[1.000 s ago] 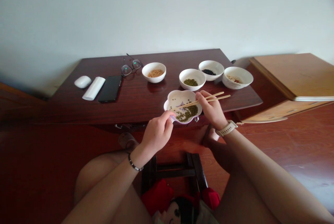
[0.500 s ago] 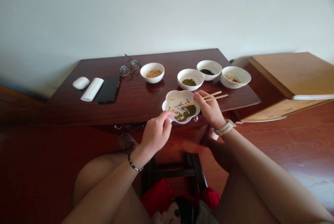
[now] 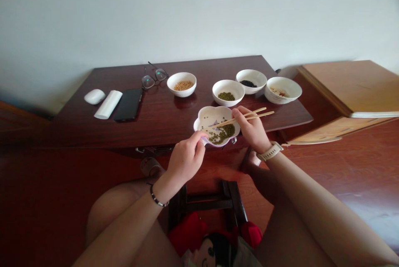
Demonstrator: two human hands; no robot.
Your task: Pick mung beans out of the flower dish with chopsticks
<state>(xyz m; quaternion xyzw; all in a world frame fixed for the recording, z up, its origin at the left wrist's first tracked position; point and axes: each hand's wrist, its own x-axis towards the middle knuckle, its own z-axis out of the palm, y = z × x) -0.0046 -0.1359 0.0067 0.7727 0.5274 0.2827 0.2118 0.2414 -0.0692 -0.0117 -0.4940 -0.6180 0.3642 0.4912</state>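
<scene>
My left hand point(image 3: 186, 155) grips the near left edge of a flower-shaped bowl point(image 3: 202, 114) at the table's front edge. Green mung beans point(image 3: 226, 133) lie mostly along the right and near side inside it, with a few scattered elsewhere. Between the fingers of my right hand point(image 3: 253, 128) is a pair of chopsticks point(image 3: 259, 113), slanting left with the tips down in the flower-shaped bowl. Just behind stands a white bowl point(image 3: 228, 87) with more mung beans. Whether the tips pinch a bean is too small to tell.
On the dark table point(image 3: 149, 121) stand a bowl of tan beans point(image 3: 182, 85), a bowl of black beans point(image 3: 251, 81) and a bowl with pale and reddish bits point(image 3: 283, 90). Glasses point(image 3: 155, 78), a black phone point(image 3: 128, 105), a white case point(image 3: 108, 104) and a white rounded object point(image 3: 94, 96) lie left. A wooden cabinet point(image 3: 352, 86) adjoins right.
The view has shifted slightly, so the table's things sit a little higher in it. Both hands keep their grips, and the chopsticks stay in the flower-shaped bowl.
</scene>
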